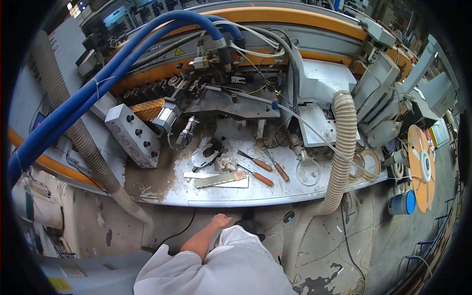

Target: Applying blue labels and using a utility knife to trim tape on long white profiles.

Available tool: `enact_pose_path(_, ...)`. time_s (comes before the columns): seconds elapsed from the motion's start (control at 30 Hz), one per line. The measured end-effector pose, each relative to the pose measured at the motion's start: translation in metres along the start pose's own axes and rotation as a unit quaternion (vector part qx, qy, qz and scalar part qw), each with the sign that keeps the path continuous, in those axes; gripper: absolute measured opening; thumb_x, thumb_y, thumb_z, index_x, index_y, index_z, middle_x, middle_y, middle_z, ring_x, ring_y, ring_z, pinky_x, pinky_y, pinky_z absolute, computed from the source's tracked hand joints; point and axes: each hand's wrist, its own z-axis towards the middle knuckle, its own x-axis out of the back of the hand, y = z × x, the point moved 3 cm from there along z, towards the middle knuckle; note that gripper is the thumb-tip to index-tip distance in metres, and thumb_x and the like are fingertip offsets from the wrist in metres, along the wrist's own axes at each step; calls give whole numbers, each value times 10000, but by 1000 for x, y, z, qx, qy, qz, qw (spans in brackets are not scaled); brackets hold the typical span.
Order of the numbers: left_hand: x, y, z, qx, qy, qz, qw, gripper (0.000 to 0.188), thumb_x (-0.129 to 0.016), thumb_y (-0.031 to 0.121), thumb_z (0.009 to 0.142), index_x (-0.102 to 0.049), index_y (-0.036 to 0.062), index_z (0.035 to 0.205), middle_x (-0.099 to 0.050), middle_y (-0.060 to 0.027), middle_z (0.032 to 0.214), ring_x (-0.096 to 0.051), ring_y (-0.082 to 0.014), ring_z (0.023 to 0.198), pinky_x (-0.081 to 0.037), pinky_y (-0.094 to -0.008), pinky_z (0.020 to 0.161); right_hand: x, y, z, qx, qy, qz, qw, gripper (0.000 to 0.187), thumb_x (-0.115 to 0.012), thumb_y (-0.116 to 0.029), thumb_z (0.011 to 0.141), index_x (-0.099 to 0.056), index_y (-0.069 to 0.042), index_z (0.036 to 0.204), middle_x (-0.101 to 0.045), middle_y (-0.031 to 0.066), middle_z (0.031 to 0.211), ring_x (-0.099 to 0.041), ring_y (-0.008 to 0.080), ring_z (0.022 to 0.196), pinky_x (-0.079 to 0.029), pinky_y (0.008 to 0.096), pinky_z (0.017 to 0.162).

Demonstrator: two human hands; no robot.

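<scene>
My left hand [221,221] is low in front of my body, just off the near edge of the white machine bed [216,198]. Its fingers are curled closed; whatever may be inside them is hidden. My right hand does not show. On the bed beyond my left hand lie a long, pale, rough-edged strip [214,181] and a flat light-coloured bar [240,183] partly under it. To their right are several orange-handled tools, among them a flat-bladed scraper [262,164], a chisel-like tool [281,171] and another tool [263,179].
A ribbed hose [345,128] drops over the bed's right side; another [83,137] crosses the left. Blue hoses [93,93] arch above. Metal machine parts [231,103] stand behind. A round clear dish [308,173] sits right of the tools. A black cable [179,233] runs along the floor.
</scene>
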Motion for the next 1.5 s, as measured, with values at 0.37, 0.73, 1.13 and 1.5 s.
enact_pose_path(0.37,-2,111,101,-82,-87,111,987,510,-580,440,865,-708,-49,939,-705,-210,879,-692,-287,849,-514,-395,788,-15,-22,-65,-70,282,71,954,361,-660,-352,811,-725,-2,874,-697,117,732,-653,189,643,-521,334,642)
enact_pose_path(0.73,-68,313,126,-89,-194,83,973,353,-614,299,897,-637,-45,974,-642,-73,722,-593,-145,536,-442,-273,460,0,61,-74,-244,340,70,905,365,-584,-374,857,-726,-53,959,-714,144,885,-681,254,877,-528,355,784)
enact_pose_path(1.13,-261,496,89,18,-212,84,974,308,-592,322,931,-595,31,1033,-600,-56,639,-583,-188,501,-470,-332,459,269,79,-12,-165,300,38,939,158,-650,-201,853,-702,-81,942,-691,56,827,-662,140,705,-530,284,560)
enact_pose_path(1.5,-479,827,-8,-233,-255,119,931,185,-630,90,877,-655,-52,993,-675,-96,768,-636,-165,583,-515,-299,518,634,-26,-10,-48,548,239,800,280,-705,-238,856,-670,-29,1039,-698,84,767,-660,137,675,-518,291,620)
